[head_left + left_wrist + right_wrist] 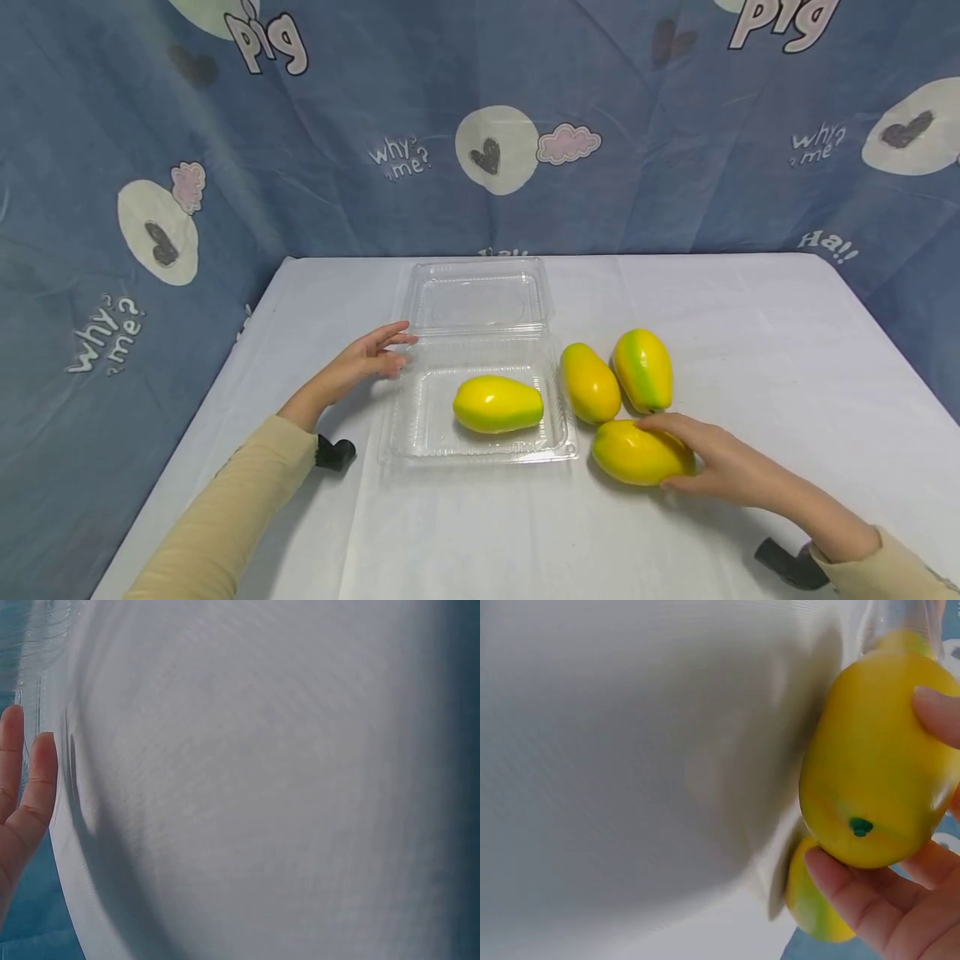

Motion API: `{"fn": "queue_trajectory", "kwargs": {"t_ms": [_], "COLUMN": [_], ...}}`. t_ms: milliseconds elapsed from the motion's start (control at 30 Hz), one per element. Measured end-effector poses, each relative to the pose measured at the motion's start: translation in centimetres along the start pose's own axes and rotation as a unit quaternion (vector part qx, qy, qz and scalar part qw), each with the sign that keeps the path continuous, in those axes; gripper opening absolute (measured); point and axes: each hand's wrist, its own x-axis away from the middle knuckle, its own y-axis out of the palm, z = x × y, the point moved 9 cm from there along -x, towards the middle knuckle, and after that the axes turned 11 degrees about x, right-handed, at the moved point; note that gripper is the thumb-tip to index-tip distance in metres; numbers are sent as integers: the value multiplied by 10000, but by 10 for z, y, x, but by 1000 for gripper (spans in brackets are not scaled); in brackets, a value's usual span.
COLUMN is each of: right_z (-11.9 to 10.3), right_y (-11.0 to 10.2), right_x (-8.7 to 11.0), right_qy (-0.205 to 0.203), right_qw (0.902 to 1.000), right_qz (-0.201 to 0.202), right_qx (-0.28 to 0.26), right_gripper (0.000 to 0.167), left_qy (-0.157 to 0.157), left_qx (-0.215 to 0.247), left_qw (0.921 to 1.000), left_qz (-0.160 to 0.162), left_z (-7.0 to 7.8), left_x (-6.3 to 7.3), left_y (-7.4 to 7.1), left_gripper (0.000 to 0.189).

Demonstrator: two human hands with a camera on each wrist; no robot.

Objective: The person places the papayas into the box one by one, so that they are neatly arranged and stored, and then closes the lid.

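Observation:
My right hand [723, 462] grips a yellow papaya [637, 452] at the front right, thumb on one side and fingers on the other. In the right wrist view this papaya [881, 765] shows a small green stem nub toward the camera. Two more papayas, an all-yellow one [590, 383] and one with a green streak [642, 371], lie just behind it. Another papaya [498, 405] lies on its side inside a clear plastic clamshell box [420, 450]. My left hand [365, 358], fingers extended and empty, is at the box's left edge near the hinge.
The box's lid [480, 296] lies folded back, flat toward the table's far edge. A white cloth covers the table [480, 533]. Behind and to the sides hangs a blue printed curtain [637, 200]. Black wrist mounts [335, 454] sit at both sleeves.

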Motion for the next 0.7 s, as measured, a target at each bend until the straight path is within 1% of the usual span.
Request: {"fn": "queue_trajectory", "kwargs": {"t_ms": [300,433,533,700], "right_z": [-1,1,2,1], "right_y": [-18,-29,-40,-59], "right_x": [2,1,0,-3], "right_qy": [-93,-26,28,39], "right_qw": [9998,9997,10000,9991], "right_qz": [-134,-185,-76,261], "right_qx": [-148,-185,-26,344], "right_gripper": [63,63,62,62], "left_qy": [72,72,62,69], "left_qx": [65,58,40,33], "left_qw": [9999,9999,9999,9999], "left_qz": [-78,-87,-82,-84], "left_z": [2,2,2,1], "left_x": [1,1,1,0], "left_y": [1,1,1,1], "left_gripper": [65,65,65,65]}}
